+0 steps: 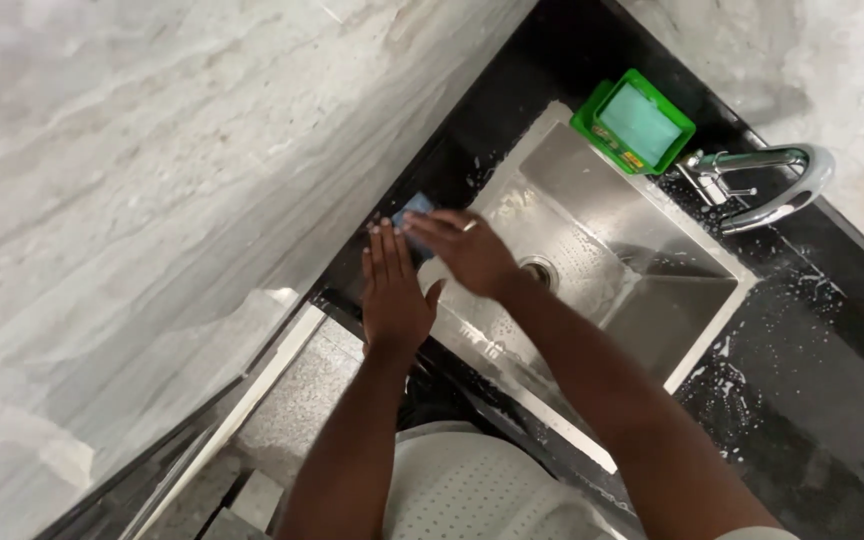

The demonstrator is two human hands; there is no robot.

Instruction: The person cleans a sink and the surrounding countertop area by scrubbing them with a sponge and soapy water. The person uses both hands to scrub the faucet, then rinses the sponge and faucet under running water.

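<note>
Hands [395, 295] [464, 250], sponge [416, 207] at sink [652, 225] edge

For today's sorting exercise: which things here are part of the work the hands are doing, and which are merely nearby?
In use: right hand, blue sponge under its fingers, black counter, left hand resting flat on it.

Lying about: steel sink, tap, green tray.

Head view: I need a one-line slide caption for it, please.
Right hand presses a blue sponge on the black counter beside a wet steel sink; left hand rests flat.
</note>
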